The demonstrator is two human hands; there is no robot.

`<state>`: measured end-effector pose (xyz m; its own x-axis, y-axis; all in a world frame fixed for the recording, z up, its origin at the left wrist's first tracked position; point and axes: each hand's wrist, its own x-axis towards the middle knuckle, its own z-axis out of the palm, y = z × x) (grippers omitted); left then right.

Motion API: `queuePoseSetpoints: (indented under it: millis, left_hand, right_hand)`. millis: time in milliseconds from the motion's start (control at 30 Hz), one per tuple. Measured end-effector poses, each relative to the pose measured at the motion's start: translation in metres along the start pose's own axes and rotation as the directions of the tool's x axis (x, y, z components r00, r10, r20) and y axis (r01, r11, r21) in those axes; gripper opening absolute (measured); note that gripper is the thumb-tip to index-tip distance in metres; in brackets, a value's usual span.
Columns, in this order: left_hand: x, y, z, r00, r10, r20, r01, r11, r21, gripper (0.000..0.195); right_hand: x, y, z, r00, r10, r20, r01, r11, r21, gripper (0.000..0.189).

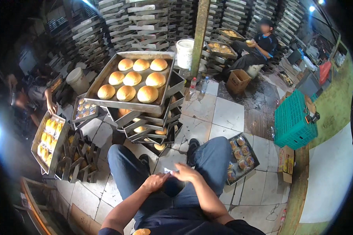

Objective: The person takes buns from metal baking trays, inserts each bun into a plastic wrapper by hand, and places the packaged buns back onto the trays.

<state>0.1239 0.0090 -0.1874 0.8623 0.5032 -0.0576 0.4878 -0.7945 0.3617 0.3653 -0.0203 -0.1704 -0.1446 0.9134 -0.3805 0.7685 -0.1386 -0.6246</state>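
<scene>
Both my hands meet over my lap, between my knees. A small white piece [168, 170], perhaps plastic or paper, shows at the fingertips of my left hand [156, 182]. My right hand [184, 172] touches it from the other side, its fingers partly spread; which hand grips it is hard to tell. Beyond my knees stands a crosswise stack of metal trays, the top baking tray [122, 103] bearing several round golden buns [147, 94]. To the right of my leg, a dark tray [251, 171] on the floor holds several wrapped buns [238, 154]. Part of another bun [141, 231] shows at the bottom edge.
At left, a person's hand [52, 107] touches a tray of yellow-topped bread [64, 124] on stacked trays. Another person [263, 44] sits at the back right, holding a bun. A green crate [294, 120], cardboard box [238, 81], white bucket [184, 54] and post [199, 38] stand around.
</scene>
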Motion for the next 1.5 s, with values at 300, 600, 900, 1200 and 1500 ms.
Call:
queuePoseSetpoints:
  millis: [300, 600, 900, 1200, 1500]
  left_hand:
    - [0.013, -0.002, -0.023, 0.894, -0.337, -0.296, 0.114, 0.809, -0.577, 0.018]
    - [-0.007, 0.058, -0.068, 0.742, -0.532, -0.408, 0.249, 0.784, -0.569, 0.016]
    - [-0.027, 0.017, -0.151, 0.603, -0.689, -0.401, -0.21, 0.348, -0.914, 0.066]
    - [-0.081, -0.007, -0.156, 0.189, -0.921, -0.341, -0.486, 0.214, -0.847, 0.024]
    - [-0.099, -0.004, -0.128, 0.227, -0.953, -0.199, -0.491, 0.065, -0.869, 0.029]
  right_hand:
    - [-0.036, -0.054, -0.036, 0.855, -0.417, -0.308, 0.473, 0.871, 0.136, 0.024]
    - [-0.041, -0.078, 0.003, 0.791, -0.552, -0.264, 0.517, 0.834, -0.194, 0.028]
    - [-0.009, -0.127, -0.116, 0.774, -0.623, 0.112, 0.554, 0.752, 0.357, 0.082]
    - [0.06, -0.268, -0.245, 0.676, -0.573, -0.463, 0.577, 0.802, -0.151, 0.059]
    - [0.207, -0.279, -0.257, 0.893, 0.012, -0.45, -0.173, 0.932, -0.318, 0.055]
